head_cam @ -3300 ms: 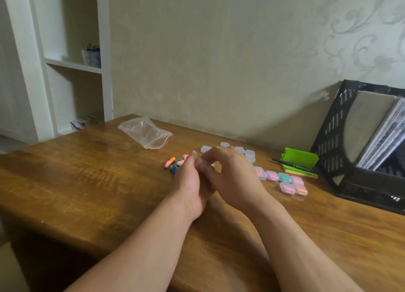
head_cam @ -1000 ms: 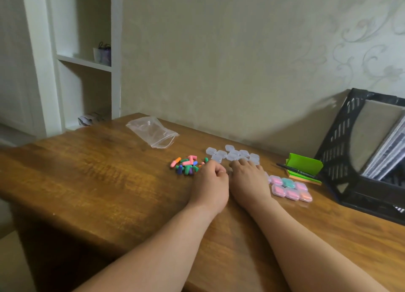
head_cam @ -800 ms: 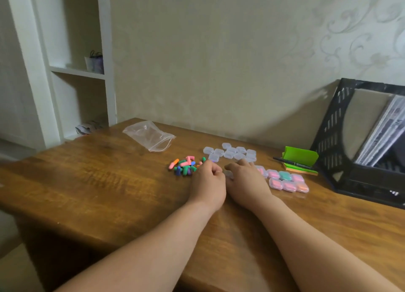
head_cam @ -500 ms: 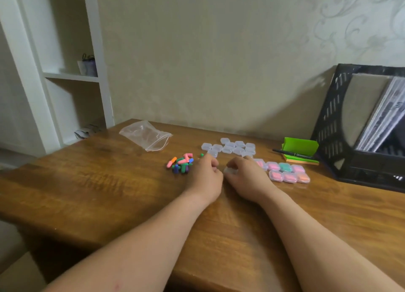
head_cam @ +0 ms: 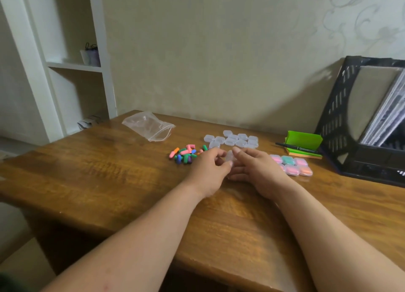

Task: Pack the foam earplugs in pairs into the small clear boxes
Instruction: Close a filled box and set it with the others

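Where the left hand [head_cam: 209, 169] and right hand [head_cam: 257, 169] meet over the glossy, grained wooden table [head_cam: 109, 177], both pinch one small clear box [head_cam: 229, 157], rounded-square and translucent, with curled fingertips; blunt multicoloured foam earplugs [head_cam: 185, 155] lie heaped just left; further clear boxes [head_cam: 235, 139] cluster behind; closed boxes showing pink, teal and orange [head_cam: 292, 165] sit right; a crinkled plastic zip bag [head_cam: 149, 126] lies beyond.

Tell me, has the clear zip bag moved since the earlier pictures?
No. The zip bag lies at the same spot by the far edge of the table, beyond and left of the earplug pile, as before; only the camera shifted.
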`<state>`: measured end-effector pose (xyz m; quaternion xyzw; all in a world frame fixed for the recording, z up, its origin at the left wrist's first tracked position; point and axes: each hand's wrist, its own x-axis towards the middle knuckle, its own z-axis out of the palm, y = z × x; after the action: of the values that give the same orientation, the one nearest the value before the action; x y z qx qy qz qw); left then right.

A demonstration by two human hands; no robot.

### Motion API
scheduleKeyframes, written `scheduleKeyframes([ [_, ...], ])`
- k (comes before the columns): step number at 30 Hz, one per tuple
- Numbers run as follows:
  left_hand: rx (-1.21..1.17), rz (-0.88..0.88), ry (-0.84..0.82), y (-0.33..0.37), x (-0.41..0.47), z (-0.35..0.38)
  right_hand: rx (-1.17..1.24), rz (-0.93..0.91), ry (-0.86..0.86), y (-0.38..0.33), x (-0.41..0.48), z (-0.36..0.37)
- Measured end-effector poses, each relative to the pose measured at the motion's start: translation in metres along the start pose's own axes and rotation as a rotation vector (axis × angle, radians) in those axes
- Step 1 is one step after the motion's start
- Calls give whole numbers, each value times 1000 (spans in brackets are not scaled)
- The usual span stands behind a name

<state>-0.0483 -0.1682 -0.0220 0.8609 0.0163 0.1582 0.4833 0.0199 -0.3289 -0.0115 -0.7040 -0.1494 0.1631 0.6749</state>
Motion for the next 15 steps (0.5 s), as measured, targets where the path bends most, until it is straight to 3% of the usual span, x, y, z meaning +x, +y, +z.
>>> scheduleKeyframes([
  [15, -105, -20, 26, -2, 1, -1, -65, -51, 8, 0, -2, 3],
])
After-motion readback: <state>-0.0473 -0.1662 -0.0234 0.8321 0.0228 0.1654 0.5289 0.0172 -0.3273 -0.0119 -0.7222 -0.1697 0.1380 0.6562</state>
